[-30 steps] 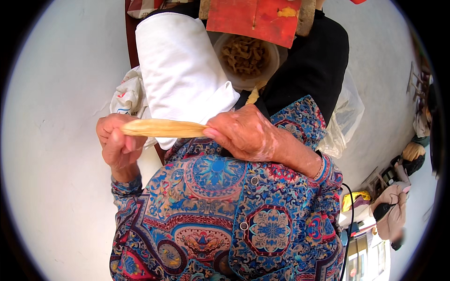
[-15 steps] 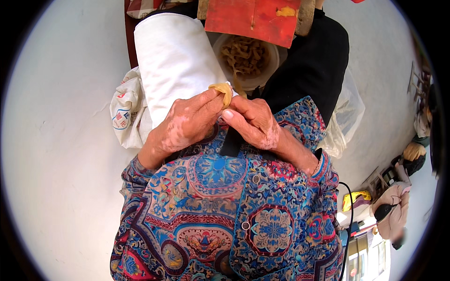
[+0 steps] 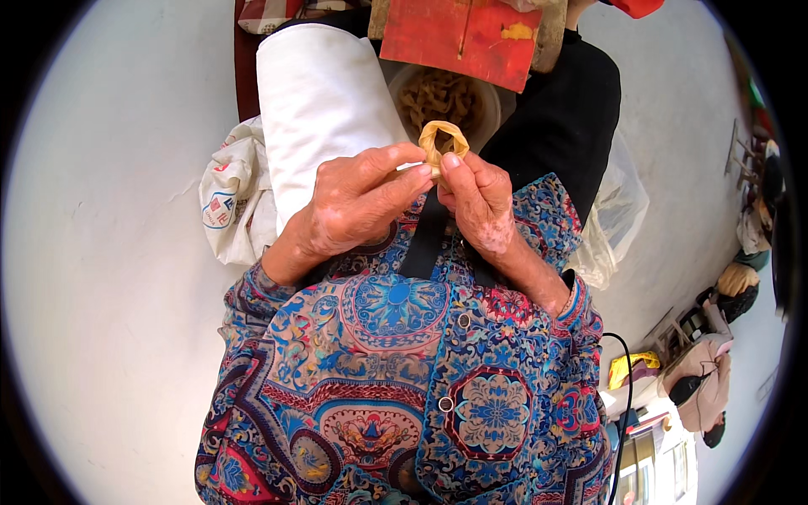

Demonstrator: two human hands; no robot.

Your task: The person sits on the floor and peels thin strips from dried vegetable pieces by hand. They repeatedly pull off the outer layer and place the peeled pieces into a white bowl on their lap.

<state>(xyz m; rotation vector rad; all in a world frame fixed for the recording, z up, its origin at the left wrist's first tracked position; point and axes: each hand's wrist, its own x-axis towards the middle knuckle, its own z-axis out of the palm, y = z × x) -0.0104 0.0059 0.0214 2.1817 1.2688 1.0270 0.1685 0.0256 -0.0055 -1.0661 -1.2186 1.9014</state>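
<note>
A yellowish-tan pliable strip (image 3: 431, 135) is bent into an open loop between my two hands, above my lap. My left hand (image 3: 362, 194) pinches its lower left side between thumb and forefinger. The thumb and fingers of my right hand (image 3: 480, 202) grip the lower right side. What the strip is made of I cannot tell. Just beyond, between my knees, a white round tub (image 3: 497, 109) holds a heap of similar tan strips (image 3: 442, 99).
A white cloth (image 3: 324, 101) covers my left thigh. Ahead, a red board (image 3: 454, 38) on a wooden stool or block overhangs the tub's far side. A printed white sack (image 3: 231, 198) lies at left, a clear plastic bag (image 3: 619, 210) at right. Clothes and other belongings (image 3: 703, 379) line the far right.
The strip was wrapped about my left fingers; now it stands up as an open loop at my fingertips. Both hands have shifted slightly right, and my right hand has turned more upright.
</note>
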